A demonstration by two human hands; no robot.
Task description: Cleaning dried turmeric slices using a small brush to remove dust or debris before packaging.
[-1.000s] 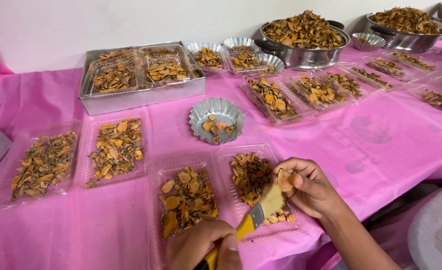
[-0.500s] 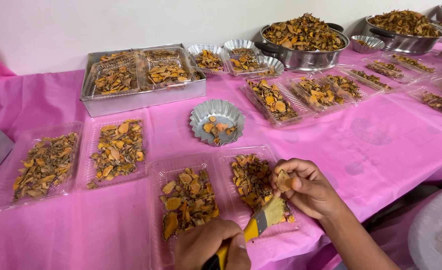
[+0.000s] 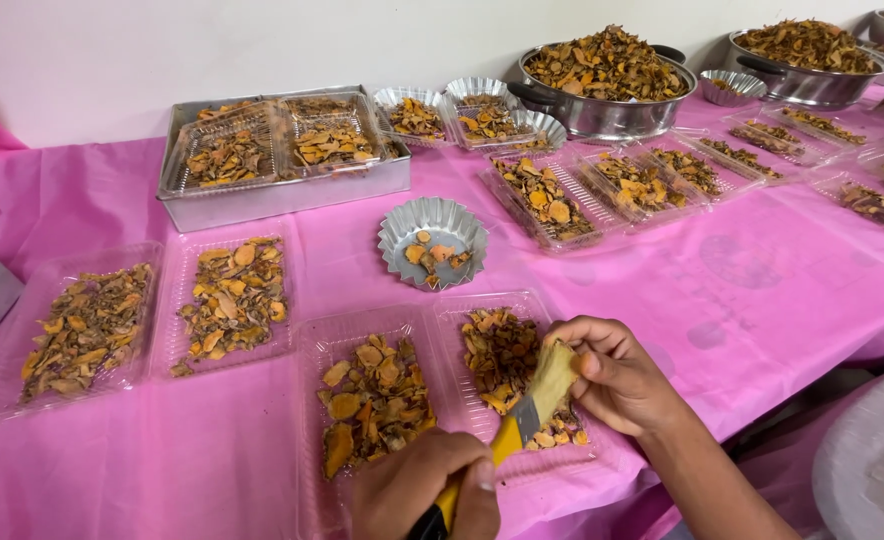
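Observation:
My left hand (image 3: 427,495) grips the yellow handle of a small brush (image 3: 532,400) at the bottom edge of the view. Its pale bristles press against my right hand (image 3: 617,375), whose fingers pinch a small dried piece that the bristles mostly hide. Both hands hover over a clear plastic tray (image 3: 562,460) of dried orange-brown slices. A second clear tray (image 3: 312,420) of the same slices lies just to its left.
A pink cloth (image 3: 762,290) covers the table. A fluted metal cup (image 3: 432,225) with a few slices stands behind the hands. More clear trays (image 3: 157,300) lie left and right, a steel box tray (image 3: 272,200) behind, and two heaped metal pans (image 3: 602,110) at the back right.
My left hand has drawn the brush slightly down and back while the bristles stay against the piece in my right hand. The view has shifted a little.

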